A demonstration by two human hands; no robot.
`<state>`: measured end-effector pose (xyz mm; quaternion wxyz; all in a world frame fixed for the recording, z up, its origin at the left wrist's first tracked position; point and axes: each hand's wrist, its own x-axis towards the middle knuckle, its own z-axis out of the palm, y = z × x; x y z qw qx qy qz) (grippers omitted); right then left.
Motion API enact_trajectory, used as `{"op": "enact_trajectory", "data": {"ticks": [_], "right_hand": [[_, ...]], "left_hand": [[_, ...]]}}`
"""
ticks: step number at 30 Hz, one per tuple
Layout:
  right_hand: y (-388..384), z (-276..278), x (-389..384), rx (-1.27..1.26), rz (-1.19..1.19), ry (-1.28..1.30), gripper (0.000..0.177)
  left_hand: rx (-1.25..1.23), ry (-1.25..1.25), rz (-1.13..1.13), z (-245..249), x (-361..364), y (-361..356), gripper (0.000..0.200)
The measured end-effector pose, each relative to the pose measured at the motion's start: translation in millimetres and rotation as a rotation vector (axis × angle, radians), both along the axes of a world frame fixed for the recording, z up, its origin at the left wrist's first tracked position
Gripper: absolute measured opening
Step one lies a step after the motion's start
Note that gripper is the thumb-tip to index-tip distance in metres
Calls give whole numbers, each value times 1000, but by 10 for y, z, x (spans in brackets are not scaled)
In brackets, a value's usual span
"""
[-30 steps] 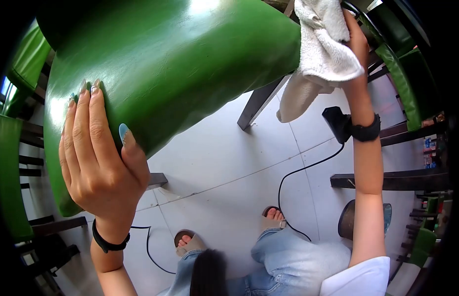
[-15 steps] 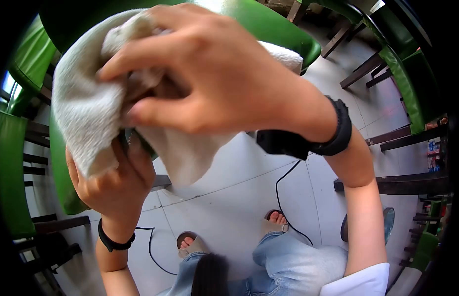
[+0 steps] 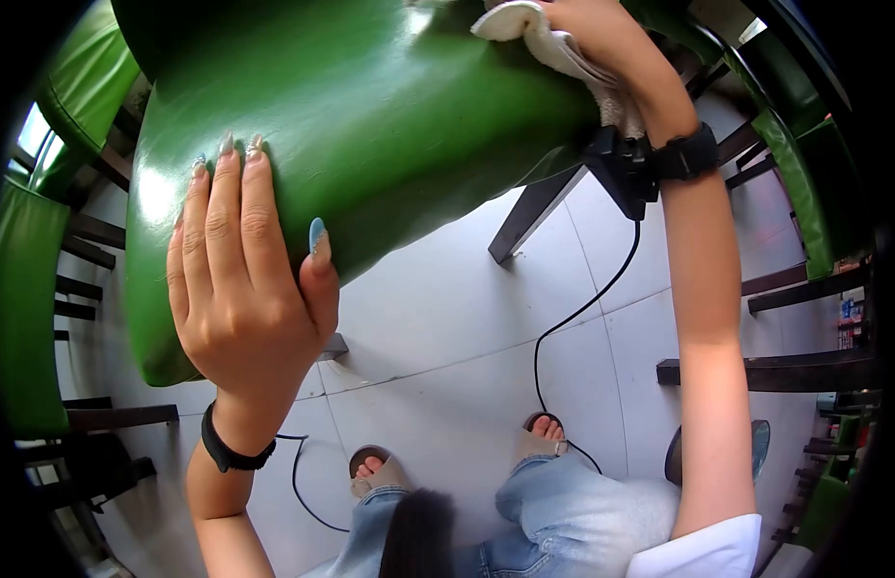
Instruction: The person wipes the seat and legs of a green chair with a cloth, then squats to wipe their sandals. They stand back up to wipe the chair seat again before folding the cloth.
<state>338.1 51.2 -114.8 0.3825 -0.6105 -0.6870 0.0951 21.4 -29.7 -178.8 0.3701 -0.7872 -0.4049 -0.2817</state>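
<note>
A green padded chair seat (image 3: 409, 125) with a glossy cover fills the upper middle of the view. My left hand (image 3: 245, 279) lies flat on its left part, fingers stretched out and thumb apart, holding nothing. At the seat's upper right edge, my right hand (image 3: 606, 39) presses a white cloth (image 3: 563, 53) against the cover. The fingertips of that hand are cut off by the top of the frame. Part of the cloth hangs down beside my wrist, next to a black device (image 3: 621, 171) strapped there.
Green chairs with dark legs stand at the left (image 3: 24, 308) and the right (image 3: 804, 193). A dark chair leg (image 3: 534, 217) shows under the seat. Black cables (image 3: 587, 306) run from my wrists down towards the tiled floor (image 3: 447, 405), where my sandalled feet rest.
The white cloth, bunched across both hands before, has moved right with my right hand onto the seat's far right edge. My left hand has come off the cloth and flattened on the seat.
</note>
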Motion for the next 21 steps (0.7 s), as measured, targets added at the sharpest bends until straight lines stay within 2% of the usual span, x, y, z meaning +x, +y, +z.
{"op": "enact_trajectory", "data": {"ticks": [3,6,8,9,10,12,15,17,20,21], "right_hand": [[-218,-6,-52,-95,32,280,16],[-579,94,-247,2,-195,-345,28],[-787,48,-284,218,-59,-404,23],[-911,59,-334,201,-40,-440,24],[-1022,34,-419,242,-76,-463,16],[-1214,-40,-566,329,-68,-643,18],[-1280,-213,-686,539,91,-651,35],[-1259,-256,-782,587,156,-587,35],[-1145,-261,-932,639,252,-475,31],[-1066,-290,-1022,703,262,-432,24]], "left_hand": [[8,-7,-7,-14,-11,9,47],[2,-12,-2,-8,-11,9,47],[-1,-11,8,-8,-9,8,47],[-17,-10,5,-1,-10,0,44],[-34,-8,3,11,-11,-15,41],[-46,-3,2,17,-19,-27,39],[-15,2,8,2,-11,-13,42],[28,-4,13,-12,-2,12,49],[14,29,42,-3,-9,0,47],[6,-39,49,-3,31,-18,42]]}}
